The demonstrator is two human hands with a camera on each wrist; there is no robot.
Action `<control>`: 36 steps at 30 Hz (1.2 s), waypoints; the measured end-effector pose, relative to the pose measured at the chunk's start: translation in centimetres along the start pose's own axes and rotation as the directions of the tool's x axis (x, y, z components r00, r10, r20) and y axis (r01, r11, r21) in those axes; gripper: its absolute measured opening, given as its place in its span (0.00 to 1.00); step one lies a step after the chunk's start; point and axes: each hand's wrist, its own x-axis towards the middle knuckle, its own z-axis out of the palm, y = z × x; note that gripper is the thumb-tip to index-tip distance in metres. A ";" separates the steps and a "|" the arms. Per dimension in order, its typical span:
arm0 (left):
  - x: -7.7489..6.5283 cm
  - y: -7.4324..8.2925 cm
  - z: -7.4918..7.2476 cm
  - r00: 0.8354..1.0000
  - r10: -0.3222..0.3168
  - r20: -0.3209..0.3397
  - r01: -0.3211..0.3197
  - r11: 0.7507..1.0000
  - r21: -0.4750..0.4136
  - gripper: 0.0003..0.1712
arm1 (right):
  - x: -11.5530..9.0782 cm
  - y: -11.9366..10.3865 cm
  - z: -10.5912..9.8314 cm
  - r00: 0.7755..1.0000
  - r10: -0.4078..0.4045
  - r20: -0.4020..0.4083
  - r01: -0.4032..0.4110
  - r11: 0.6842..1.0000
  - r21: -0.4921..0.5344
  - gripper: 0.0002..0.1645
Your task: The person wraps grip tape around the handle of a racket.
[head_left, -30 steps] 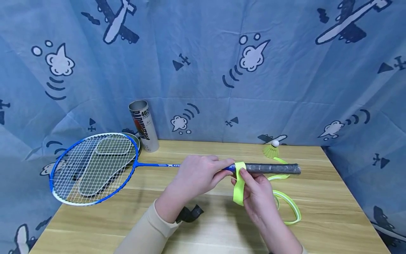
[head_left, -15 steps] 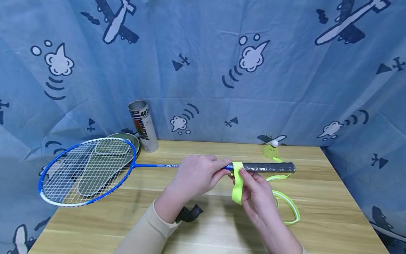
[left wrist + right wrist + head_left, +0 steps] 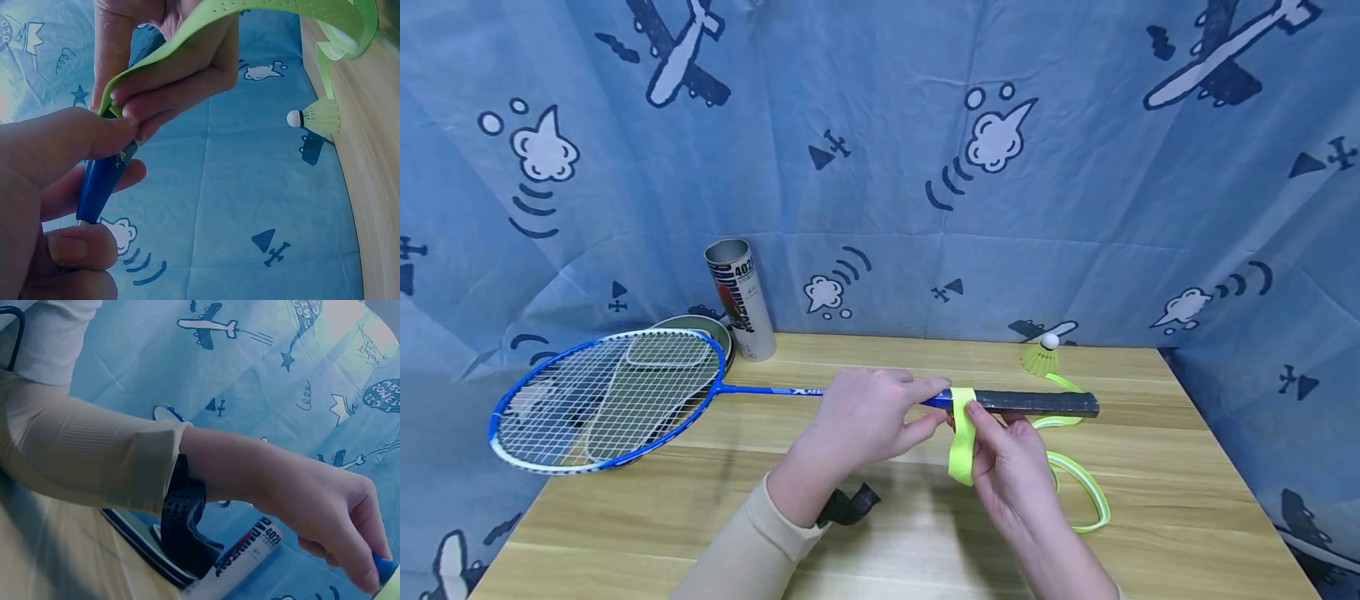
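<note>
A blue-and-white badminton racket is held level above the table, its dark handle pointing right. My left hand grips it near the handle's blue cone, fingers curled round the shaft and thumb up by the tape in the left wrist view. A neon yellow-green grip tape crosses the handle's near end and hangs in a loop. My right hand pinches this tape against the handle with its thumb. Perforations show along the tape in the left wrist view. The right wrist view shows the left hand at the blue cone.
The tape's loose tail curls at the right of the wooden table. A yellow shuttlecock stands behind it. At the back left are a shuttlecock tube and a grey-green racket-shaped case, partly behind the strings.
The racket has shifted slightly left and rolled about its shaft, so its head looks flatter. Its handle end has dipped a little. The left thumb has spread away from the index finger.
</note>
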 end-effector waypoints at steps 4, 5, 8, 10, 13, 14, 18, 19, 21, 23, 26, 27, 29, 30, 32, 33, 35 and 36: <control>0.0 0.0 0.1 1.000 0.002 0.001 -0.002 0.999 0.040 0.22 | -0.1 0.0 -0.1 1.000 -0.006 -0.030 0.004 0.998 -0.069 0.20; 0.0 0.0 0.1 1.000 0.001 -0.001 -0.001 0.999 0.043 0.22 | -0.1 0.0 -0.1 0.999 -0.009 -0.041 0.005 0.996 -0.087 0.19; 0.1 0.0 0.2 1.000 0.005 -0.011 -0.004 0.999 0.053 0.23 | -0.2 -0.1 -0.2 0.998 -0.020 -0.062 0.013 0.994 -0.107 0.17; 0.2 0.1 0.3 1.000 0.012 -0.023 -0.011 0.998 0.058 0.22 | -0.3 -0.2 -0.2 0.998 -0.024 -0.059 0.018 0.994 -0.104 0.17; 0.2 0.1 0.4 0.999 0.019 -0.028 -0.017 0.998 0.064 0.21 | -0.3 -0.3 -0.2 0.999 -0.030 -0.045 0.024 0.993 -0.120 0.16; 0.2 0.1 0.4 0.999 0.017 -0.029 -0.015 0.998 0.063 0.21 | -0.4 -0.3 -0.2 0.999 -0.026 -0.038 0.020 0.990 -0.140 0.17; 0.2 0.1 0.4 0.999 -0.016 -0.046 0.018 0.998 0.059 0.20 | -0.5 0.1 0.0 0.999 -0.015 -0.033 0.006 0.965 -0.263 0.17; 0.2 0.0 0.4 0.998 -0.024 -0.053 0.027 0.998 0.059 0.20 | -0.6 0.2 0.1 0.999 -0.013 -0.035 0.002 0.956 -0.293 0.16; 0.1 0.0 0.4 0.997 -0.037 -0.068 0.042 0.997 0.062 0.18 | -0.7 0.4 0.2 0.999 -0.029 -0.039 0.015 0.944 -0.331 0.13; 0.1 -0.1 0.3 0.996 -0.043 -0.076 0.048 0.997 0.059 0.16 | -0.8 0.6 0.3 0.998 -0.059 -0.026 0.047 0.938 -0.344 0.12; 0.2 -0.1 0.3 0.996 -0.041 -0.075 0.045 0.998 0.050 0.14 | -0.9 0.8 0.4 0.993 -0.122 0.005 0.115 0.928 -0.353 0.10; 0.2 -0.1 0.3 0.997 -0.042 -0.072 0.046 0.998 0.048 0.13 | -0.9 0.8 0.4 0.990 -0.141 0.014 0.137 0.926 -0.353 0.10; 0.2 -0.1 0.3 0.997 -0.042 -0.062 0.045 0.998 0.046 0.13 | -0.9 0.9 0.5 0.985 -0.170 0.017 0.165 0.921 -0.352 0.09; 0.2 -0.2 0.3 0.997 -0.043 -0.058 0.046 0.998 0.046 0.13 | -1.0 1.0 0.5 0.983 -0.181 0.015 0.174 0.919 -0.353 0.08; 0.1 -0.2 0.3 0.998 -0.047 -0.050 0.049 0.998 0.044 0.14 | -1.0 1.1 0.6 0.980 -0.199 0.008 0.189 0.917 -0.351 0.07; 0.1 -0.2 0.2 0.998 -0.049 -0.046 0.051 0.998 0.044 0.14 | -1.0 1.1 0.7 0.978 -0.209 0.004 0.197 0.916 -0.349 0.06; 0.1 -0.2 0.2 0.998 -0.050 -0.042 0.052 0.998 0.043 0.15 | -1.1 1.3 0.8 0.974 -0.227 -0.012 0.208 0.914 -0.349 0.06; 0.1 -0.2 0.2 0.998 -0.052 -0.040 0.053 0.998 0.042 0.15 | -1.1 1.3 0.9 0.972 -0.234 -0.019 0.213 0.912 -0.350 0.06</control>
